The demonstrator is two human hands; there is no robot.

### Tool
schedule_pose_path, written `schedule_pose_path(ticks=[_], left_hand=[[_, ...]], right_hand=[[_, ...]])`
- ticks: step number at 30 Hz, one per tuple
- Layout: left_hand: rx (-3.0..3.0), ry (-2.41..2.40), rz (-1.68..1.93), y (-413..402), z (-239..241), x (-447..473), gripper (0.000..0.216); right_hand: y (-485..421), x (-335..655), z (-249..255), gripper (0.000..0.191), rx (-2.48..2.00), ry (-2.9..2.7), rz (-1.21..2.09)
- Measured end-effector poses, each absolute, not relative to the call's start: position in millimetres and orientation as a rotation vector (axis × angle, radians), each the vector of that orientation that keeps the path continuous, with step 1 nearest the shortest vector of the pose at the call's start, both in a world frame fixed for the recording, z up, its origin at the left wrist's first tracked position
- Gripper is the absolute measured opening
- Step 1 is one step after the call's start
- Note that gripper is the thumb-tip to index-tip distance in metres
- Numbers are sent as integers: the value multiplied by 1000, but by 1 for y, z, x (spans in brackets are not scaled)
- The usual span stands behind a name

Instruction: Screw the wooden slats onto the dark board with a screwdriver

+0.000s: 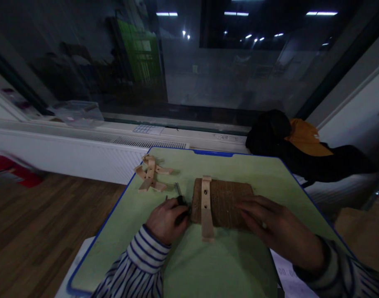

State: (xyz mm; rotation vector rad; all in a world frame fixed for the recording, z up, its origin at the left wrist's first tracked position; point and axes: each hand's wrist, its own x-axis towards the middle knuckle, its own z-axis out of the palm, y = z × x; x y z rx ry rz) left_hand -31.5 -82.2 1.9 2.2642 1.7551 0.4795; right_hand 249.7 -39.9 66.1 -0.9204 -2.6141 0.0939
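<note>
A screwdriver (181,200) with a black handle and thin metal shaft points away from me in my left hand (168,220), whose fingers are closed round it. Just right of that hand lies a brown, rough-surfaced block (228,203). Across its left end rests a pale wooden piece (206,213) with two dark holes, its near end reaching past the block's front edge. My right hand (271,219) is over the block's right end, fingertips pinched together; what they hold, if anything, I cannot make out.
Several joined pale wooden pieces (150,174) lie at the green tabletop's (130,240) far left corner. Beyond the table are a radiator (114,161) and windowsill with a clear plastic box (80,114). A black and orange jacket or bag (307,140) lies at the right. A printed sheet (287,271) shows below my right wrist.
</note>
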Motion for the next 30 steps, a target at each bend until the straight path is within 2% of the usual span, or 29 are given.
schedule_pose_path(ticks=[4, 13, 24, 30], left_hand=[[2321, 1761, 442, -86, -3, -32, 33], [2373, 1762, 498, -85, -5, -35, 23], [1977, 1771, 1032, -99, 0, -45, 26], [1730, 1688, 1279, -106, 28, -39, 28]], right_hand=[[-41, 254, 67, 24, -913, -2611, 92], [-49, 257, 75, 24, -871, -2615, 87], [-50, 238, 94, 25, -756, -2515, 7], [-49, 236, 103, 25, -677, -2557, 79]])
